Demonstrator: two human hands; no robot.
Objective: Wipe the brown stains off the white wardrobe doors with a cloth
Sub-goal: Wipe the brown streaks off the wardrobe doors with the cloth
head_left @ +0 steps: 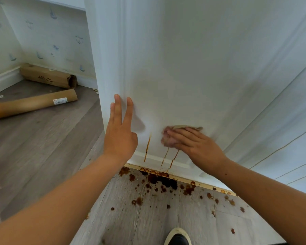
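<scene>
my left hand (120, 138) rests flat on the white wardrobe door (184, 68), fingers straight and spread. at its 3 o'clock my right hand (196, 147) presses the pinkish cloth (168, 140) to the door with straight fingers; brown stains (147, 147) streak down at the cloth's 6 o'clock.

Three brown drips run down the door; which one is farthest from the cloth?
The leftmost drip, alone beside the left hand; the middle drip and right drip start under the cloth that the right hand presses.
</scene>
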